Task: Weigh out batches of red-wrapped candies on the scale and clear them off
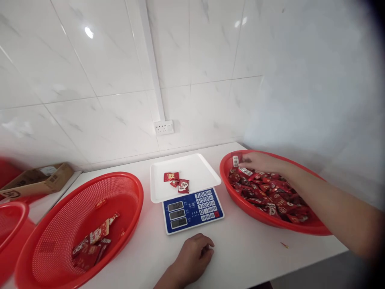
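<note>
My right hand point(255, 161) is closed on a small red candy packet point(236, 160) at the far left rim of the right red basket point(224, 170). Beneath it lies a heap of red wrapped candies point(270, 192). My left hand point(195, 257) rests on the table with its fingers curled, in front of the scale; what they hold, if anything, is hidden. The digital scale point(194, 210) has a blue keypad panel and a white tray point(198, 168). On that tray lie a few red packets point(177, 182), close together.
A red perforated basket point(126, 180) on the left holds several red packets point(93, 245). Farther left are another red container point(18, 216) and a cardboard box point(57, 176). A tiny wrapper piece point(284, 245) lies on the white table point(240, 257). A socket point(164, 127) is on the tiled wall.
</note>
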Demonstrator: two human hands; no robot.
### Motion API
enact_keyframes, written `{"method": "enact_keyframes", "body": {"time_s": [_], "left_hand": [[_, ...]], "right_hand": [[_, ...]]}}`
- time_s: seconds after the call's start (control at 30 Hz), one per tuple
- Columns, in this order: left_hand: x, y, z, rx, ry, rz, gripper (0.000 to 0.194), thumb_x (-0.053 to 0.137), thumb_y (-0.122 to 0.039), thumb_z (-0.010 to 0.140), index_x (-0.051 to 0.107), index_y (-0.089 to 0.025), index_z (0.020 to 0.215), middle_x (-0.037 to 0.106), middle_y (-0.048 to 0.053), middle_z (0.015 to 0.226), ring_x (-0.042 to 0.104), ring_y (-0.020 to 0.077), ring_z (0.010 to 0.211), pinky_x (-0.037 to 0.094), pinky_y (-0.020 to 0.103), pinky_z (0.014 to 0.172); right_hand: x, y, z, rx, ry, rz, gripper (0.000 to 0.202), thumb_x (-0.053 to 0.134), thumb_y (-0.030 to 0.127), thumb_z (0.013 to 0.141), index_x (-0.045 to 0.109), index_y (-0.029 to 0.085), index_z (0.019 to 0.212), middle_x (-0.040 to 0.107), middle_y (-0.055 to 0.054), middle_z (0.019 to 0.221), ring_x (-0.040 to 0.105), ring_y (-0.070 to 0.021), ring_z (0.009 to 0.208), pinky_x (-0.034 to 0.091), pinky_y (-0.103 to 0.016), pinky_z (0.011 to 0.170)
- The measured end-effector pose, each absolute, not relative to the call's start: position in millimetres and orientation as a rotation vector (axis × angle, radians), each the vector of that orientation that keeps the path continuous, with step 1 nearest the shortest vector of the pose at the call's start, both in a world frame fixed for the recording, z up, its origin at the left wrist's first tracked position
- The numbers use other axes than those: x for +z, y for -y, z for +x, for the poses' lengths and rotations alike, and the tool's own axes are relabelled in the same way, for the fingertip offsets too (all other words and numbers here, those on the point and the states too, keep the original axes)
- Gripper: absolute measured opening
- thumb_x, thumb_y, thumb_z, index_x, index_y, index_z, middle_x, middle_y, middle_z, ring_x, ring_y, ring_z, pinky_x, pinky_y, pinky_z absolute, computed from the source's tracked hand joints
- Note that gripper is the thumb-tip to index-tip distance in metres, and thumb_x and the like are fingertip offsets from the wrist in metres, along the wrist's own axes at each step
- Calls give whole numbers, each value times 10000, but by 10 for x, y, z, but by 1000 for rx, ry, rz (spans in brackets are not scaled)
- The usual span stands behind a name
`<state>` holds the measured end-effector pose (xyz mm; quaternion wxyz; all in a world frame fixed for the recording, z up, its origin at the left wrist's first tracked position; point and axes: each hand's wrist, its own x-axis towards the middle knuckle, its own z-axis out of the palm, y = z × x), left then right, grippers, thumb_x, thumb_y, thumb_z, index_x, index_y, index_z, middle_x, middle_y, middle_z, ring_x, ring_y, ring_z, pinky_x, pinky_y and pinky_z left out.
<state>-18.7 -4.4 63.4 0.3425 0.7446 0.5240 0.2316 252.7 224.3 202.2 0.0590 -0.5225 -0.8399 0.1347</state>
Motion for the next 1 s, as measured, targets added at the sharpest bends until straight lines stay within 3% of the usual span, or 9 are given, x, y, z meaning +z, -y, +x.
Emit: {"method": "enact_keyframes", "body": {"time_s": [0.07, 0.17, 0.3, 0.43, 0.6, 0.8, 1.0], "left_hand": [[640, 48, -187, 596, -1368, 1948, 225, 498, -169, 798, 646, -202, 965, 632, 24, 879, 580, 140, 730, 458, 219, 685], [643, 57, -191, 589, -1362, 1948, 238, 495, -179, 805, 645, -206, 989, 633, 27, 901, 583, 141, 741, 464, 221, 694], [646, 70, -205, 577, -1362, 1950, 244, 489, -193, 817, 639, -211, 1009, 635, 28, 926, 582, 146, 768, 465, 225, 714], [653, 78, -219, 587, -1358, 1937, 239, 489, -212, 822, 640, -205, 1008, 636, 31, 932, 582, 145, 769, 469, 225, 714], [645, 83, -230, 584, -1338, 1953, 250, 489, -213, 823, 635, -206, 1025, 635, 33, 937, 585, 147, 775, 475, 232, 725], [635, 75, -235, 582, -1317, 1972, 243, 495, -206, 823, 637, -202, 1021, 633, 29, 925, 589, 140, 764, 479, 226, 738], [632, 68, -237, 579, -1320, 1972, 243, 496, -216, 825, 637, -203, 1022, 630, 29, 931, 594, 137, 758, 482, 224, 742]], "right_hand": [[2138, -2191, 2327, 538, 2463, -1476, 383, 440, 511, 829, 656, 200, 885, 689, -29, 783, 618, -204, 761, 453, -268, 647], [2175, -2059, 1884, 770, 2301, -1390, 370, 531, 545, 764, 643, 195, 808, 684, -30, 744, 615, -201, 722, 459, -274, 614], [1998, -1945, 1292, 1061, 2198, -1330, 258, 611, 432, 746, 606, 175, 730, 685, -45, 737, 631, -173, 670, 485, -247, 532], [1800, -1998, 961, 1179, 2140, -1289, 162, 580, 318, 795, 610, 161, 823, 707, -74, 883, 665, -152, 731, 537, -230, 594], [1772, -2061, 880, 1089, 2070, -1288, 193, 505, 305, 843, 608, 169, 934, 680, -88, 1033, 662, -158, 817, 543, -239, 638], [1888, -1993, 865, 847, 2103, -1302, 209, 480, 291, 838, 621, 175, 939, 690, -68, 978, 645, -168, 791, 509, -246, 598], [1968, -1965, 806, 433, 2158, -1295, 274, 419, 320, 870, 614, 195, 1017, 668, -70, 1030, 590, -219, 917, 432, -325, 764]]}}
